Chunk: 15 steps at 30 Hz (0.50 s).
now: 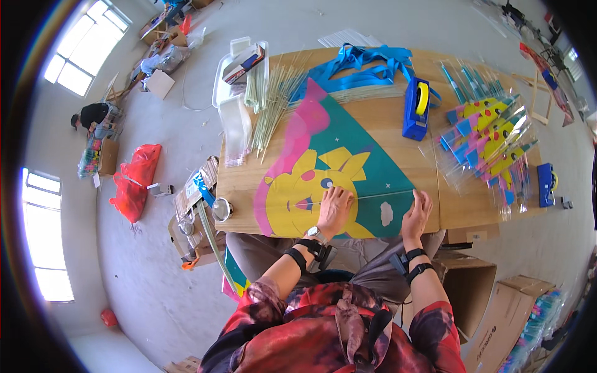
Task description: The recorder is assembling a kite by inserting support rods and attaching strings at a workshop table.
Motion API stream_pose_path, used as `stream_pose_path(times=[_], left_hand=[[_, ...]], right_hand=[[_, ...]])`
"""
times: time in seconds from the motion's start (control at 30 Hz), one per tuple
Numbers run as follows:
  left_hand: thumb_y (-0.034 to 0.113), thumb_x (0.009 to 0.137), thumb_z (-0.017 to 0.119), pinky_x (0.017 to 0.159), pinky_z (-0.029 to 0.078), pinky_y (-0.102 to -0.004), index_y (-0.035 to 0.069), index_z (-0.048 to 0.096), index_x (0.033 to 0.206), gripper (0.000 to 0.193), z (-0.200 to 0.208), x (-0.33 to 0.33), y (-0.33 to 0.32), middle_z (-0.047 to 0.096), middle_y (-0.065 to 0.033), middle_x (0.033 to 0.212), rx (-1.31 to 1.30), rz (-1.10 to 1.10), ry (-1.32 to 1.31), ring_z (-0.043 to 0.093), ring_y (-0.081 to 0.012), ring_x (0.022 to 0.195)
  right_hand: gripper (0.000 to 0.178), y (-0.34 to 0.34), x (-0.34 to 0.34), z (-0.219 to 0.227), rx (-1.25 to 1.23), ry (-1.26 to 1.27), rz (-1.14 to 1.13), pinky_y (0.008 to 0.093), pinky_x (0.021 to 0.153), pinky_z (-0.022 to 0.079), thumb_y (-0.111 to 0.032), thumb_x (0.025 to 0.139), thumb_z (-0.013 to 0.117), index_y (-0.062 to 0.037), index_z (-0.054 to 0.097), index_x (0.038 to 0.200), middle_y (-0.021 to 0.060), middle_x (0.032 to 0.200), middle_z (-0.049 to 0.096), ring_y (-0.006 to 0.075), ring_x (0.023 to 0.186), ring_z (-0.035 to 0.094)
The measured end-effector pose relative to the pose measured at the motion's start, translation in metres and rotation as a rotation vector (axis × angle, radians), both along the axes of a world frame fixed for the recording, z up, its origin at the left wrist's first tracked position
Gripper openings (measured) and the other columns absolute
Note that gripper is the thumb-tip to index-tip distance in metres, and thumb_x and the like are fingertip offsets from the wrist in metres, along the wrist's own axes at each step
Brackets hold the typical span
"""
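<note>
Head view: triangular printed sheet (311,171), flat on tabletop (426,171), clock centre; seemingly unfinished. Six o'clock: left hand (336,209), flattened, gripping nothing. Four: right hand (417,214), half-curled; cannot tell if gripping. Two-thirty: bagged packs (492,137), seemingly complete. Eleven: loose sticks (278,99), seemingly unused.

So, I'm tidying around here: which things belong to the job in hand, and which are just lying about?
Seem to belong:
- cartoon-printed sheet, under the left hand, the right hand at its edge
- thin sticks, on the table
- blue tape dispenser, within reach

Probably just lying about:
- red plastic bag, on the floor
- round red object, farther off
</note>
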<state>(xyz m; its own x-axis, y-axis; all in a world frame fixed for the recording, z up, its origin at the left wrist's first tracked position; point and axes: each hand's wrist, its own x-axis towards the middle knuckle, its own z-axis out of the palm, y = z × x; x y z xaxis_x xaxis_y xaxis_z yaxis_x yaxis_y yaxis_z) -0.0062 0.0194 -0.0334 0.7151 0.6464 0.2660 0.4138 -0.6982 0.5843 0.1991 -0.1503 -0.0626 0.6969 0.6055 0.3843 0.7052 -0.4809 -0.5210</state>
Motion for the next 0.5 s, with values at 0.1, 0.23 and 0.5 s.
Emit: stream_pose_path(times=[0.1, 0.23, 0.5], left_hand=[[0.009, 0.09, 0.071, 0.087, 0.043, -0.0444, 0.008, 0.066, 0.099, 0.01, -0.0008, 0.0005, -0.0002, 0.06, -0.0098, 0.098, -0.003, 0.008, -0.011, 0.056, -0.0328, 0.099], [0.01, 0.091, 0.07, 0.088, 0.044, -0.0436, 0.007, 0.065, 0.095, 0.007, -0.0003, 0.0038, -0.0002, 0.06, -0.0091, 0.096, -0.01, 0.006, -0.014, 0.056, -0.0317, 0.099], [0.012, 0.094, 0.066, 0.09, 0.045, -0.0431, 0.006, 0.062, 0.1, 0.009, 0.004, 0.0013, 0.0054, 0.06, -0.01, 0.099, 0.002, -0.034, 0.029, 0.057, -0.0325, 0.1]], right_hand=[[0.048, 0.0015, -0.0014, -0.001, 0.007, 0.002, 0.011, 0.0497, 0.11, 0.04, 0.012, 0.086, 0.054, -0.0033, 0.063, 0.131, 0.0183, 0.134, 0.053, 0.0394, 0.125, 0.051], [0.053, 0.0015, -0.001, 0.0023, -0.004, 0.018, 0.012, 0.0506, 0.111, 0.039, 0.013, 0.084, 0.054, -0.0039, 0.061, 0.134, 0.0189, 0.135, 0.053, 0.04, 0.127, 0.049], [0.074, 0.0063, -0.003, 0.0028, 0.036, 0.104, -0.036, 0.0483, 0.113, 0.038, 0.015, 0.083, 0.048, -0.0057, 0.039, 0.154, 0.0221, 0.142, 0.049, 0.0411, 0.133, 0.045]])
